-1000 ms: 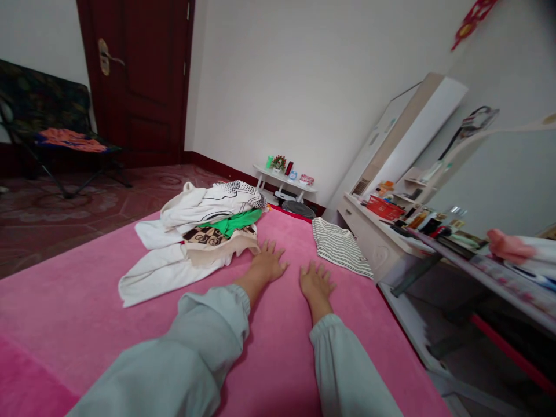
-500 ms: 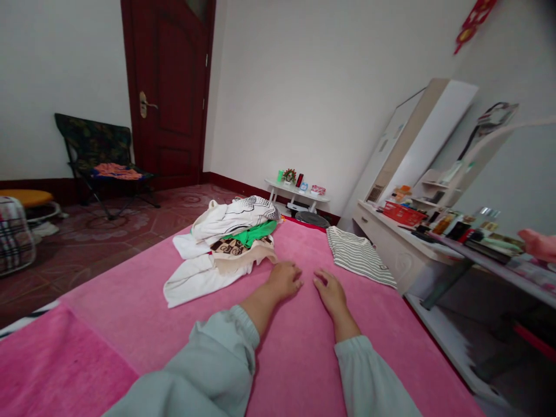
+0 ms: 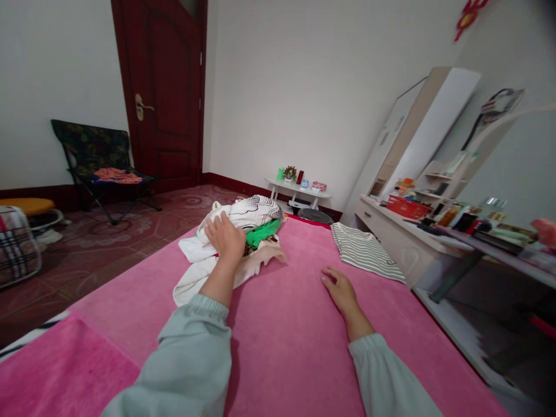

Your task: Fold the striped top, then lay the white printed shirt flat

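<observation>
White and patterned garments are heaped in a pile of clothes (image 3: 260, 217) on the far left part of a pink bed cover (image 3: 282, 341). A white top with black dotted print (image 3: 256, 207) is seen at the summit of the pile, a green garment (image 3: 263, 231) is tucked just under it, and a cream piece (image 3: 264, 258) is spread at the base, touching the cover. The left hand (image 3: 225, 236) is laid palm down on the near side of the pile, its fingers bent over the white cloth; whether any fabric is gripped beneath the palm cannot be told. The right hand (image 3: 341, 288) is rested flat on the bare cover, well apart from the pile, fingers loosely extended and nothing held. Both forearms are covered by pale grey-green sleeves.

A folded striped garment (image 3: 365, 252) is placed near the right edge of the bed, apart from both hands. Beside the bed on the right, a white dressing surface (image 3: 382, 223) is crowded with bottles and a red basket (image 3: 407, 207). A small white table (image 3: 297, 188) is set against the far wall. On the left, a folding chair (image 3: 93, 150) with an orange cloth (image 3: 115, 175) on its seat is stood next to a dark red door (image 3: 167, 92).
</observation>
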### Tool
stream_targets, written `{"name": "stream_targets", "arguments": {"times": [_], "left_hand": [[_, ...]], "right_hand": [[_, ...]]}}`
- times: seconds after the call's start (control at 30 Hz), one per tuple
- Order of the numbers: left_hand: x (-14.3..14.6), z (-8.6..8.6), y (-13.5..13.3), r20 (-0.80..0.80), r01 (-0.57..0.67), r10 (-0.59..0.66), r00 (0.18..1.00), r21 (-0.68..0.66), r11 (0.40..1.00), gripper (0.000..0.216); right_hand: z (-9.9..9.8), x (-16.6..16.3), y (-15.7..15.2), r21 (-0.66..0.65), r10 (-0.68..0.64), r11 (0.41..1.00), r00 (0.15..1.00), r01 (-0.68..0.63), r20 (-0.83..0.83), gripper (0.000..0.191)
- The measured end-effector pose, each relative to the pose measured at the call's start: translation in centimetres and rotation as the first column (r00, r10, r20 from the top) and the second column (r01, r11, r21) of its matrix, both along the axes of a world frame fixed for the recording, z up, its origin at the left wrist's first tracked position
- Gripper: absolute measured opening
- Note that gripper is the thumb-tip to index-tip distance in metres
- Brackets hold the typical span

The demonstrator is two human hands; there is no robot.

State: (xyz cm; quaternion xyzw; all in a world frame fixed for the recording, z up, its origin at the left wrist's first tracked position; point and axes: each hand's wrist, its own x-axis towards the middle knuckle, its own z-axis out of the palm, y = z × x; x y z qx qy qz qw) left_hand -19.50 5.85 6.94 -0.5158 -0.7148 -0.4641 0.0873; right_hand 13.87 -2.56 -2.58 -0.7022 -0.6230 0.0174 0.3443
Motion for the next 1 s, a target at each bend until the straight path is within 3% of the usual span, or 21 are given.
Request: {"name": "stream_targets", "arguments": {"times": [0.3, 0.43, 0.57, 0.63, 0.73, 0.8, 0.87, 1.0], "left_hand": [[-0.2, 1.2, -0.6, -0.107, -0.03, 0.016, 0.994, -0.132, 0.991, 0.039], [-0.6, 1.5, -0.2, -0.119, 0.066, -0.091, 0.989, -0.199, 0.978, 0.027], [0.7, 2.3, -0.2, -0.007, 0.228, -0.231, 0.973, -0.139, 0.964, 0.032], [2.8, 3.0, -1.0, 0.053, 0.391, -0.388, 0.92, -0.065, 0.918, 0.032], [7.0, 4.1, -3.4, 0.031, 0.688, -0.689, 0.724, 0.023, 0.725, 0.032], [9.2, 4.9, -5.2, -0.043, 0.776, -0.775, 0.631, 0.073, 0.627, 0.033], [10.0, 5.7, -6.4, -0.125, 0.747, -0.737, 0.664, 0.15, 0.647, 0.034], [7.0, 6.3, -5.5, -0.098, 0.422, -0.411, 0.906, 0.241, 0.874, 0.048]], "right_hand": [[-0.1, 0.0, 0.1, 0.01, -0.001, 1.0, 1.0, 0.001, -0.018, 0.037], [0.1, -0.1, -0.1, 0.008, -0.002, 1.0, 1.0, 0.002, -0.011, 0.038], [0.3, -0.3, -0.2, 0.015, 0.001, 1.0, 1.0, -0.001, -0.026, 0.037], [0.4, -0.5, -0.1, 0.036, 0.008, 0.999, 0.998, -0.006, -0.062, 0.036], [0.5, -0.8, 0.1, 0.093, 0.05, 0.995, 0.976, -0.031, -0.213, 0.035], [0.6, -0.9, 0.2, 0.131, 0.09, 0.99, 0.937, -0.048, -0.337, 0.035], [0.7, -0.9, 0.2, 0.152, 0.111, 0.987, 0.905, -0.052, -0.41, 0.034], [0.7, -1.0, 0.0, 0.142, 0.08, 0.99, 0.907, -0.023, -0.413, 0.032]]}}
